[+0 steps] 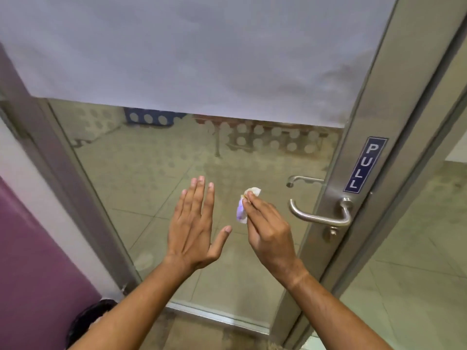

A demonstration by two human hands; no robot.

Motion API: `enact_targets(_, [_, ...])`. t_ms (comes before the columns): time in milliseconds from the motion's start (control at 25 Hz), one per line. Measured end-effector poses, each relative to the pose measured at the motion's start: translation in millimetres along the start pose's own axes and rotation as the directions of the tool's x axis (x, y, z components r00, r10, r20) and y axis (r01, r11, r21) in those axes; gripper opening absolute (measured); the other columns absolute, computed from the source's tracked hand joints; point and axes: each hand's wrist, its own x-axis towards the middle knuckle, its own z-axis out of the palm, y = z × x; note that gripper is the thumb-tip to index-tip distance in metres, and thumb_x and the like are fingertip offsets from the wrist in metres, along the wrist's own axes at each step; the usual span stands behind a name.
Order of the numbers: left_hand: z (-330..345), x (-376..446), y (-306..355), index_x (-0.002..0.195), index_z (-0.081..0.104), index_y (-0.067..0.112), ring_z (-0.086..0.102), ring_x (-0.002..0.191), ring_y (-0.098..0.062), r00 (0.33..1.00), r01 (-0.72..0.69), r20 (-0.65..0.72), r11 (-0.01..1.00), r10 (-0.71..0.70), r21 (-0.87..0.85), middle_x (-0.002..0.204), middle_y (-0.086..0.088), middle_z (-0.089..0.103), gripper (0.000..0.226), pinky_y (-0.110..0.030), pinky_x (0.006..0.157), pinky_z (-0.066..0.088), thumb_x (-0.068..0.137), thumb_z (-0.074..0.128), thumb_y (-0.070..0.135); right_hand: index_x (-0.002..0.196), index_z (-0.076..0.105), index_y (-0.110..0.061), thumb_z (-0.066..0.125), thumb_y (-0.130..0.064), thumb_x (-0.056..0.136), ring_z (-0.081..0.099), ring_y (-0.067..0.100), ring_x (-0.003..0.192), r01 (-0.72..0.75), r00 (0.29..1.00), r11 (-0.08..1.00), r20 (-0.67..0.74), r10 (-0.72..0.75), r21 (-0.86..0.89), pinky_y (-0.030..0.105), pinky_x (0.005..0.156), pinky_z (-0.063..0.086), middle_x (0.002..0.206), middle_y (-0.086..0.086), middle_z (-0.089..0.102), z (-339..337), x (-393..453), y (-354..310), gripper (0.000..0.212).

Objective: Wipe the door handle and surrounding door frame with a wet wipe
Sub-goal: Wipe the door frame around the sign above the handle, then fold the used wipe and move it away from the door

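— Left hand [193, 223]?

— Spread flat, fingers straight and close together, thumb splayed to the right, back toward the camera. Held nothing. Raised in front of the lower glass pane [156, 178]; whether touching it, could not tell.

— And the right hand [267, 227]?

— Just beside the left, a small gap between them. Closed in a pinch on the wet wipe [243, 207], fingertips pressed over it. Wipe crumpled into a small wad, white with a purplish tint, poking out above and to the left of the fingers.

— Near the door handle [321, 215]?

— Left of it, close but apart. Not touching the lever.

— Describe the handle.

— Brushed metal lever, curved, pointing left from its mount on the door frame [353, 152]. Below the mount, a small keyhole [333, 232]. Behind the glass, a second lever [304, 180], matching, set a little higher in view.

— Anything on the frame?

— Dark blue sticker [364, 164] reading PULL, letters stacked top to bottom, stuck just above the handle mount.

— Further off?

— Frosted film [189, 51] across the upper glass, lower edge just above the hands. Through the clear part, pale floor tiles [141, 157], a band of frosted dots, a blue container [151, 118] with round holes. Purple wall panel [32, 261] at the far left, near the bottom corner a dark round object [88, 322], too cropped to identify.
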Motion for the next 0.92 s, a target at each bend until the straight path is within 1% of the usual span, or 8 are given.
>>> enact_targets(160, [-18.8,-40.1,-46.0,0.157,0.023,-0.003,0.01,0.155,-0.036,0.988,0.119,0.087,0.991,-0.125,0.067,0.165,-0.024,0.014,0.091,-0.051,0.125,0.014,0.092,0.039,0.059,0.116,0.068,0.005,0.057,0.016,0.083,0.066,0.03,0.113,0.053,0.998,0.992,0.033,-0.057,0.115,0.039,0.094,0.053,0.124,0.019,0.066,44.7,0.0,-42.2,0.037])
enact_targets(280, [-31.2,-71.5,-85.6,0.157,0.021,-0.002,0.009,0.155,-0.036,0.969,0.204,0.125,0.974,-0.215,0.098,0.165,-0.024,0.012,0.092,-0.052,0.125,0.015,0.093,0.037,0.061,0.116,0.068,0.005,0.057,0.015,0.083,0.067,0.029,0.112,0.07,0.994,0.981,0.076,-0.085,0.182,0.038,0.094,0.053,0.124,0.019,0.066,80.8,-2.1,-79.3,0.036])
enact_targets(440, [-47.3,-118.0,-148.9,0.158,0.02,-0.002,0.008,0.155,-0.035,0.934,0.303,0.16,0.945,-0.32,0.122,0.166,-0.023,0.01,0.092,-0.053,0.125,0.015,0.093,0.035,0.062,0.114,0.069,0.006,0.057,0.013,0.085,0.068,0.029,0.109,0.091,0.984,0.963,0.123,-0.126,0.254,0.034,0.096,0.051,0.122,0.018,0.067,137.1,-3.3,-138.0,0.033])
enact_targets(560, [-57.7,-153.1,-205.0,0.158,0.02,-0.001,0.006,0.156,-0.034,0.902,0.368,0.183,0.918,-0.391,0.149,0.166,-0.022,0.008,0.093,-0.05,0.126,0.012,0.093,0.035,0.063,0.115,0.069,0.005,0.059,0.013,0.084,0.069,0.029,0.107,0.068,0.975,0.95,0.181,-0.127,0.304,0.034,0.094,0.052,0.122,0.017,0.067,185.7,-3.9,-186.9,0.033])
enact_targets(760, [-60.2,-208.2,-286.4,0.16,0.013,0.002,0.0,0.156,-0.031,0.843,0.445,0.234,0.873,-0.484,0.202,0.167,-0.021,0.002,0.095,-0.047,0.127,0.007,0.093,0.034,0.065,0.116,0.069,0.005,0.063,0.016,0.081,0.069,0.028,0.108,-0.004,0.95,0.924,0.291,-0.116,0.382,0.037,0.094,0.054,0.124,0.016,0.067,259.7,-14.0,-254.6,0.038])
enact_targets(840, [-59.2,-230.4,-310.3,0.161,0.008,0.004,-0.003,0.156,-0.03,0.805,0.486,0.261,0.844,-0.533,0.226,0.168,-0.019,0.0,0.097,-0.047,0.127,0.007,0.092,0.036,0.066,0.116,0.069,0.004,0.065,0.016,0.08,0.069,0.028,0.107,-0.037,0.932,0.914,0.343,-0.114,0.404,0.038,0.092,0.054,0.124,0.016,0.067,283.0,-21.6,-274.7,0.038])
enact_targets(920, [-57.2,-251.9,-328.0,0.161,0.011,0.005,0.0,0.156,-0.029,0.767,0.542,0.261,0.81,-0.586,0.223,0.168,-0.019,0.004,0.097,-0.049,0.126,0.013,0.09,0.041,0.063,0.116,0.069,0.004,0.067,0.016,0.078,0.069,0.028,0.106,-0.048,0.911,0.909,0.391,-0.13,0.414,0.037,0.094,0.053,0.122,0.016,0.068,304.1,-30.8,-290.8,0.039])
